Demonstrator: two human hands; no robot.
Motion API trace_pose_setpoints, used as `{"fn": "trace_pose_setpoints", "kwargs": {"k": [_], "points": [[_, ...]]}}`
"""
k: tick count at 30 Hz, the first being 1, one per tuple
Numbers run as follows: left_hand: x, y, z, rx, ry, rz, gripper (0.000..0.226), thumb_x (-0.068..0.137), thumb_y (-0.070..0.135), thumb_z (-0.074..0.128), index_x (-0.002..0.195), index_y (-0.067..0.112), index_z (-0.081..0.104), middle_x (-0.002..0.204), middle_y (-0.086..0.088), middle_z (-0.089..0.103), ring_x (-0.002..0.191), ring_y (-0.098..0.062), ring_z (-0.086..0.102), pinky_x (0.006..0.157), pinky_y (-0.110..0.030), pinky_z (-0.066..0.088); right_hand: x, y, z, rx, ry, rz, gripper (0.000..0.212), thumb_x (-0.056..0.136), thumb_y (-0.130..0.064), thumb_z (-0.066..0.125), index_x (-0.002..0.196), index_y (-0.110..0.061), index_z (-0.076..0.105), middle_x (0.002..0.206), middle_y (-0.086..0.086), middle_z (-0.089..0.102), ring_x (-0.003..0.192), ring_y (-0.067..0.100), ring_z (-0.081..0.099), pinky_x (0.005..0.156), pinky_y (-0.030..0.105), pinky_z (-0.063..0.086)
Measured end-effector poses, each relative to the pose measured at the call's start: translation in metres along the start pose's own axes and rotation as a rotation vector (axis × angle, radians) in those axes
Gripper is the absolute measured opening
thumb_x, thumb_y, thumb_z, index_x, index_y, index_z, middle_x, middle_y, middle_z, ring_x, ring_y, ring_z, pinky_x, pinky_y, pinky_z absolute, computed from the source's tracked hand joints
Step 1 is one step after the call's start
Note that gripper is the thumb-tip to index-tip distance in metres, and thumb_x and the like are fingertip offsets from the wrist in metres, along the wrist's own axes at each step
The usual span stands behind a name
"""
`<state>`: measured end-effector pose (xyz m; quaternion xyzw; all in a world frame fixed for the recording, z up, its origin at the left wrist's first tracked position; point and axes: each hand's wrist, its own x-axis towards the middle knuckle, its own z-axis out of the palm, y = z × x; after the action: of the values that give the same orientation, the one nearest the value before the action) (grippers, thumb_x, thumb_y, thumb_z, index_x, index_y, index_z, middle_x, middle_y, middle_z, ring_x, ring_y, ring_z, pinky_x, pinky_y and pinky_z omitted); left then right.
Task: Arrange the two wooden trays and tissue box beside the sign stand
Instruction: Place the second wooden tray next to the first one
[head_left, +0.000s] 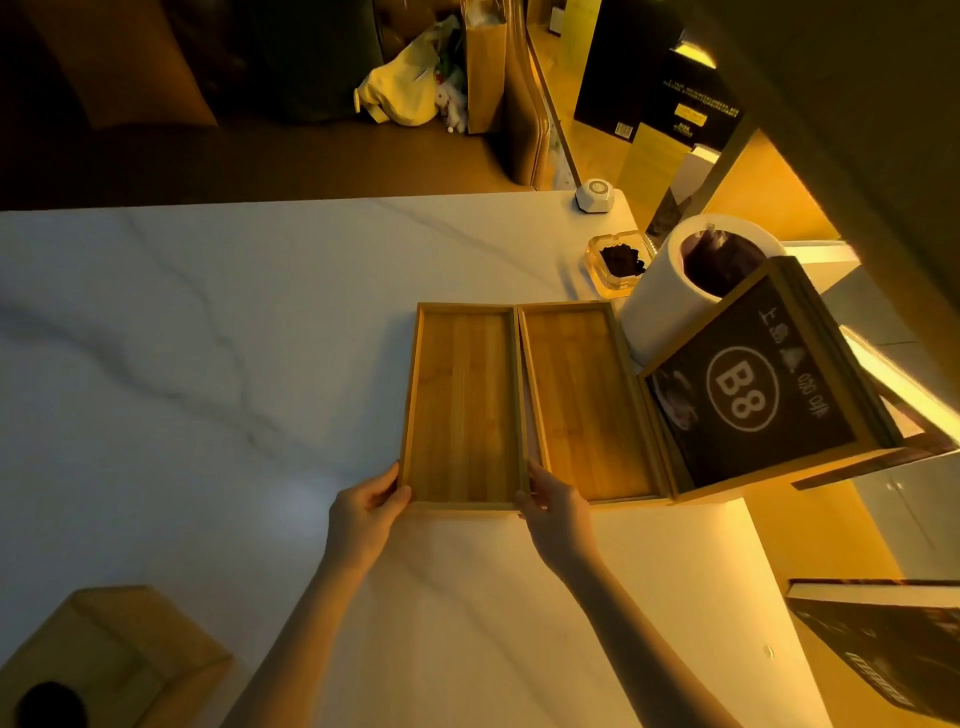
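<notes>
Two wooden trays lie side by side on the white marble table (208, 338). The left tray (462, 405) is held at its near corners: my left hand (363, 514) grips the near left corner and my right hand (558, 512) grips the near right corner, at the seam between the trays. The right tray (587, 400) rests against the sign stand (753, 384), a dark board marked B8 in a wooden frame. The wooden tissue box (109, 660) sits at the table's near left corner, far from the trays.
Behind the sign stand is a white cylindrical bin (660, 291) with a dark liner. A glass ashtray (618, 265) and a small white device (595, 195) sit at the far right. A dark book (883, 639) lies near right. Beyond the far edge are bags on the floor.
</notes>
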<state>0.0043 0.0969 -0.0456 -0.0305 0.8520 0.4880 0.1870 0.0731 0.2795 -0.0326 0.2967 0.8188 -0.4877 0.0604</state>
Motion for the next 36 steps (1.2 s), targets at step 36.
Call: {"fn": "trace_pose_setpoints", "kwargs": {"k": [36], "points": [[-0.043, -0.041, 0.030, 1.050, -0.090, 0.275, 0.069, 0.089, 0.050, 0.002, 0.134, 0.006, 0.029, 0.139, -0.013, 0.045, 0.127, -0.029, 0.042, 0.099, -0.050, 0.026, -0.042, 0.050, 0.036, -0.918, 0.064, -0.268, 0.062, 0.092, -0.047, -0.001, 0.133, -0.014, 0.032, 0.140, 0.003, 0.035, 0.130, 0.021, 0.035, 0.108, 0.040, -0.002]]}}
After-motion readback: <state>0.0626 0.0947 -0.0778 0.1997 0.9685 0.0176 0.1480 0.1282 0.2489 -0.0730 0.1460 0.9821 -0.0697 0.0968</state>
